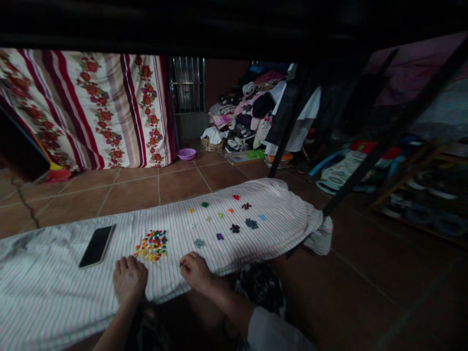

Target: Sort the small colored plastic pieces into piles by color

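My right hand (196, 272) pinches a small dark green piece (182, 264) just above the striped cloth (120, 304). Left of it, my left hand (129, 280) rests on the cloth with its fingers curled in; nothing shows in them. Beyond the left hand lies a pile of small mixed-colour pieces (153, 245). Small one-colour groups are spread farther right, among them grey pieces (199, 243), purple pieces (220, 236), black pieces (235, 228), dark grey pieces (251, 223), dark green pieces (204, 204) and red pieces (236, 197).
A phone (97, 246) lies on the cloth at left. Dark metal posts (288, 126) and a dark beam frame the view. On the tiled floor are a purple basin (186, 154), a heap of clothes (252, 107) and a red dustpan (58, 174). A flowered curtain (106, 112) hangs behind.
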{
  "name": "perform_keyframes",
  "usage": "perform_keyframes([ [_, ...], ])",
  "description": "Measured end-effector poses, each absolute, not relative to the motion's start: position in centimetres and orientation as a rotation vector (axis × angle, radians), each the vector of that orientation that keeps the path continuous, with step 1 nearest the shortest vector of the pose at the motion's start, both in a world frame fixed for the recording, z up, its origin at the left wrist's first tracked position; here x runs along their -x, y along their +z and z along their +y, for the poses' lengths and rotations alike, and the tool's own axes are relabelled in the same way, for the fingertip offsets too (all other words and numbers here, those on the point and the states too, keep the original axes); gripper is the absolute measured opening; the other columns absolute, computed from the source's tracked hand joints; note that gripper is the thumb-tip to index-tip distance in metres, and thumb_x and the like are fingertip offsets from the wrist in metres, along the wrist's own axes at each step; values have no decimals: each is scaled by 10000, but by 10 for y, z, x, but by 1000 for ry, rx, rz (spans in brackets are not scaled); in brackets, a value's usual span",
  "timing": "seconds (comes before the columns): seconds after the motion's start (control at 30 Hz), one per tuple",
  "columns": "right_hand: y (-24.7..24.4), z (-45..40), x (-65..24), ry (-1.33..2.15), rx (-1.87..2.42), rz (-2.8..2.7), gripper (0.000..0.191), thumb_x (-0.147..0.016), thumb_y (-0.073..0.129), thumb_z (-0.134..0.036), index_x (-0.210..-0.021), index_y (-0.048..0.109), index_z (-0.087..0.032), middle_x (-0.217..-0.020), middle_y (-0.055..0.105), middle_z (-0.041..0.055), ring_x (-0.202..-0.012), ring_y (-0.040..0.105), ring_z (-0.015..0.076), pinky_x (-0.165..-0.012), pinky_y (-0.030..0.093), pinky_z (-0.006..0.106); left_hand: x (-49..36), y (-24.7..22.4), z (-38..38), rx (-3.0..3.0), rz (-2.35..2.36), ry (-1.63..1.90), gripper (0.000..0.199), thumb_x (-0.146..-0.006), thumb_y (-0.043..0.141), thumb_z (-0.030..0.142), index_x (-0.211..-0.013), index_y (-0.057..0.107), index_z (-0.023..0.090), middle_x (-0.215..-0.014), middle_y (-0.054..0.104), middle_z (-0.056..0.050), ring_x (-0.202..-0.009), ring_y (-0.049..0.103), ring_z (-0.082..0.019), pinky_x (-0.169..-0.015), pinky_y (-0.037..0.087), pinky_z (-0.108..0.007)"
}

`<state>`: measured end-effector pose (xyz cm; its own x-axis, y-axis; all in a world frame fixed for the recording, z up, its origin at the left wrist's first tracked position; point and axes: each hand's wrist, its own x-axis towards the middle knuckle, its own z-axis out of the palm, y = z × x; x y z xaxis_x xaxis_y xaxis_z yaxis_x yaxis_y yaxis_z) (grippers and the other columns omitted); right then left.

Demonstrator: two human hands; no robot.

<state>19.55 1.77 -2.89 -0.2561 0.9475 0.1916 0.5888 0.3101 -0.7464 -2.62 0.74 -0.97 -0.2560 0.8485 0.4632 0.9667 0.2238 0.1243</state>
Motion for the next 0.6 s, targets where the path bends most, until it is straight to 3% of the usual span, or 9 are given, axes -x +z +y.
perform_keyframes([
  [0.23, 4, 53, -214, 844, 1214, -1964, 201, -801, 576, -185, -964, 689, -216, -893, 695, 2, -777, 644, 120, -735, 478, 212, 18, -5, 8, 1567, -2233, -370, 269, -869, 353, 234, -918, 588, 112, -931, 598, -133, -986, 555, -274, -845, 414, -372],
  [0.37, 10, 99, -235, 838, 1288, -1848, 231, -814, 531, -157, -981, 683, -202, -893, 705, 10, -751, 651, 118, -707, 496, 215, 18, -8, 9, 1571, -2251, -335, 274, -877, 351, 240, -937, 584, 109, -975, 596, -143, -1023, 543, -280, -867, 408, -378],
  [0.6, 13, 175, -278, 595, 1631, -1700, 248, -827, 514, -178, -987, 695, -233, -997, 722, 11, -862, 676, 140, -814, 514, 262, 17, -9, 11, 1562, -2299, -300, 291, -879, 347, 236, -971, 585, 98, -1018, 600, -154, -1060, 538, -297, -888, 412, -396],
])
